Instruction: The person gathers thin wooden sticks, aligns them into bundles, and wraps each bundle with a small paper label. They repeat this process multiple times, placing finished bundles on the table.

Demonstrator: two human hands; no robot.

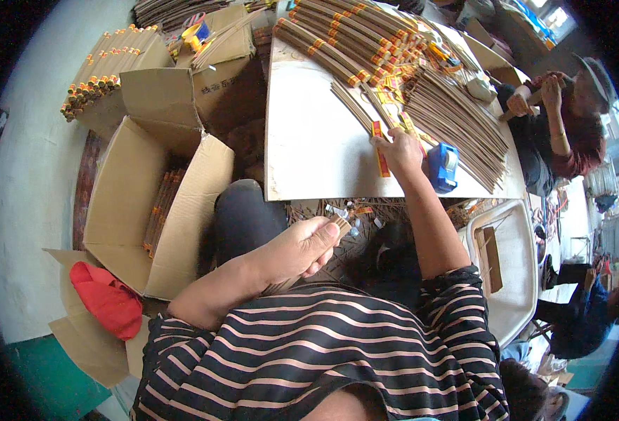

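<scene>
My left hand (308, 247) is closed round a bundle of thin brown incense sticks (339, 223); their ends stick out above my thumb, and the lower part is mostly hidden by my hand and wrist. Over the white table, my right hand (400, 151) has its thumb and fingers closed on a red-and-yellow paper label (382, 163). More labels (393, 98) lie just beyond it. To its right stands a blue tape dispenser (443, 168). Loose incense sticks (457, 123) are spread over the table's right side, close to this hand.
Wrapped incense bundles (344, 35) cover the far part of the white table (309, 154). On my left, an open cardboard box (200, 186) holds several bundles; a red cloth (107, 300) lies nearby. A white tub (523, 281) is at right. Another person (569, 119) sits beyond the table's right edge.
</scene>
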